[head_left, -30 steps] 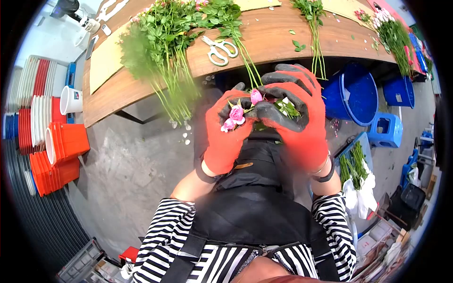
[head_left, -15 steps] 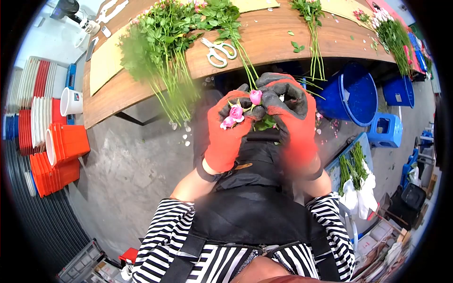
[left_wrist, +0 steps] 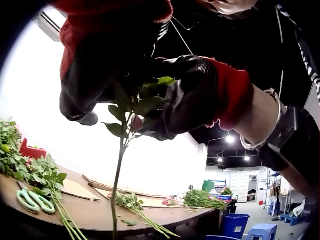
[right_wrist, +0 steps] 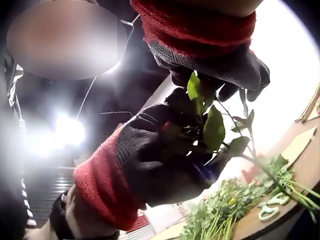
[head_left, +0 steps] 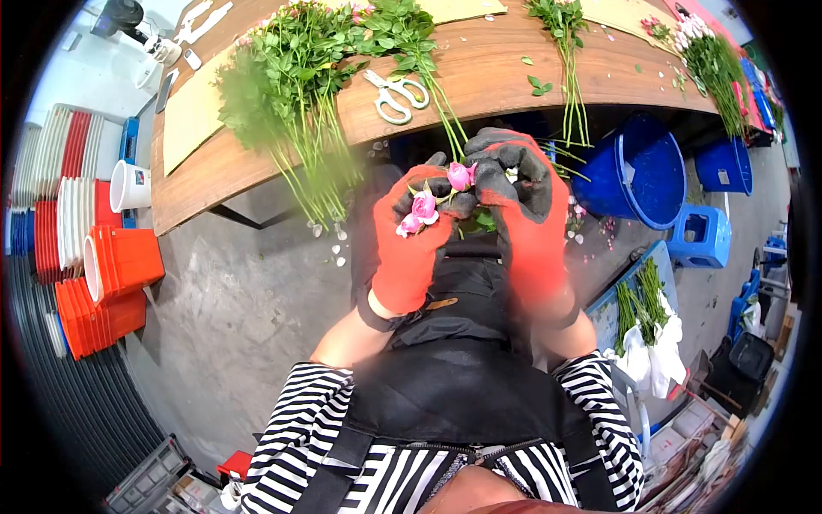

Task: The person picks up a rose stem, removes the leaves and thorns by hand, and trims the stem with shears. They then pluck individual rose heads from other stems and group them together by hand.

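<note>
In the head view my left hand [head_left: 409, 248], in a red and black glove, holds a spray rose with small pink blooms [head_left: 424, 206] lying over its fingers. My right hand [head_left: 533, 227], gloved alike, has its curled thumb and fingers pinching at the upper pink bloom [head_left: 461, 176], close against the left fingertips. Seen from the left wrist, the rose's green stem [left_wrist: 118, 175] runs down below both hands. Dark green leaves [right_wrist: 214, 129] stick out between the gloves in the right wrist view. The exact pinch point is hidden behind the fingers.
Ahead, a wooden table [head_left: 479, 81] bears a big bunch of roses [head_left: 300, 60], pale-handled scissors [head_left: 396, 94] and a smaller bunch [head_left: 565, 34]. Right of it stand a blue bucket [head_left: 638, 171] and a blue stool [head_left: 698, 236]. Orange bins [head_left: 128, 257] sit on the left.
My right hand's spread fingers have drawn in to a pinch at the upper bloom, and the hand has shifted left. The blooms have tilted slightly; the left hand stays nearly in place.
</note>
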A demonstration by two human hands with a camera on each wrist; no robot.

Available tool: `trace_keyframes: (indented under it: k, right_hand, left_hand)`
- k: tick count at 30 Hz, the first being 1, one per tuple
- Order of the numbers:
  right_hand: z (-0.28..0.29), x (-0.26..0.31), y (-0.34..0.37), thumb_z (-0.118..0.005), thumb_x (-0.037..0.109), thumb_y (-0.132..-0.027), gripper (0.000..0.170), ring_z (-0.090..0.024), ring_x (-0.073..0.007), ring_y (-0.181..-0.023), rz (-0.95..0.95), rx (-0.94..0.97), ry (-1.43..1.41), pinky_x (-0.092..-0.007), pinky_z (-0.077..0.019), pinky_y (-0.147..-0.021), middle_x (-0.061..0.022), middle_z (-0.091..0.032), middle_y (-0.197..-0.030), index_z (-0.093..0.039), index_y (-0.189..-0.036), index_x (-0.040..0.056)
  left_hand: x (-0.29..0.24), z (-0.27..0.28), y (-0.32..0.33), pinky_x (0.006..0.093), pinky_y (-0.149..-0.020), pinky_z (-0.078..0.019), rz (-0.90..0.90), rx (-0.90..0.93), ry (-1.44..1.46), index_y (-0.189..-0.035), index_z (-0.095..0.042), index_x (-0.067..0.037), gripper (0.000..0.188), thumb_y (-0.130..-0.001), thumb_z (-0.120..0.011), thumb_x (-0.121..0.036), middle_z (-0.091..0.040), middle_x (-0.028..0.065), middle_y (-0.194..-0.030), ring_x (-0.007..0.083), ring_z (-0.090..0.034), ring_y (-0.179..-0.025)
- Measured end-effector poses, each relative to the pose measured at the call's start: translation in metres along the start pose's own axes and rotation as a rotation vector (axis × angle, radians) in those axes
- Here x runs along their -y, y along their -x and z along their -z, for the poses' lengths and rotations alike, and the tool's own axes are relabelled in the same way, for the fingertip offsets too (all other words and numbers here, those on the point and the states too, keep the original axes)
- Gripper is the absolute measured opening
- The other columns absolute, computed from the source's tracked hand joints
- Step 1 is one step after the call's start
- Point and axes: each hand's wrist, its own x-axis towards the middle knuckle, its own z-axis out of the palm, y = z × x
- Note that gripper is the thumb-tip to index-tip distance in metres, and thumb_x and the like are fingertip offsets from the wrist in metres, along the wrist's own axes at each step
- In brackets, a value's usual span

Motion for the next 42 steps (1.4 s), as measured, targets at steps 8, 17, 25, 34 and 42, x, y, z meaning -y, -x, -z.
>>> trace_keyframes:
  k: [8,17,25,34,42]
  right_hand:
    - [-0.001,-0.004,-0.003,-0.060,0.008,-0.091,0.012,-0.055,-0.0106,-0.090,-0.181,-0.188,-0.180,-0.0260,-0.0431,-0.084,-0.0020,-0.063,-0.095,-0.061,-0.102,0.0024]
    - [0.046,-0.039,-0.003,-0.063,0.006,-0.088,0.032,-0.059,-0.0147,-0.104,-0.212,-0.062,-0.070,-0.0280,-0.0434,-0.095,-0.0068,-0.065,-0.111,-0.058,-0.119,0.0012]
    - [0.040,-0.100,0.037,-0.079,0.009,-0.073,0.075,-0.053,-0.0263,-0.127,-0.346,0.397,0.243,-0.0386,-0.0408,-0.106,-0.0150,-0.055,-0.139,-0.048,-0.141,0.0061]
    - [0.093,-0.146,0.081,-0.074,0.000,-0.075,0.051,-0.061,-0.0188,-0.111,-0.447,0.292,0.236,-0.0314,-0.0450,-0.099,-0.0114,-0.066,-0.121,-0.061,-0.125,0.0016]
    - [0.158,-0.166,0.105,-0.061,-0.001,-0.085,0.038,-0.060,-0.0155,-0.101,-0.512,-0.190,0.100,-0.0300,-0.0497,-0.086,-0.0089,-0.065,-0.111,-0.058,-0.123,-0.0037]
  left_hand:
    - [0.011,0.008,-0.001,0.0225,-0.075,-0.0476,0.084,-0.036,0.009,-0.112,-0.064,0.002,0.033,-0.079,-0.061,0.000,-0.067,0.0017,-0.093,0.0064,-0.058,-0.083]
    - [0.005,0.034,-0.013,0.0355,-0.083,-0.0527,0.113,-0.070,0.337,-0.110,-0.063,-0.001,0.021,-0.099,-0.055,-0.018,-0.067,0.0075,-0.101,0.0194,-0.062,-0.085]
    - [-0.021,0.055,-0.034,0.0384,-0.095,-0.0494,0.127,0.008,0.734,-0.107,-0.067,-0.007,0.022,-0.097,-0.061,-0.025,-0.070,0.0045,-0.102,0.0202,-0.063,-0.100]
    - [-0.017,0.089,-0.057,0.0517,-0.091,-0.0507,0.041,0.229,0.768,-0.120,-0.062,-0.010,0.028,-0.100,-0.055,-0.029,-0.065,0.0072,-0.116,0.0253,-0.062,-0.108]
    - [-0.031,0.099,-0.067,0.0311,-0.096,-0.0480,-0.289,-0.035,-0.405,-0.139,-0.046,0.000,0.040,-0.099,-0.044,-0.005,-0.060,0.0119,-0.127,0.0191,-0.059,-0.114]
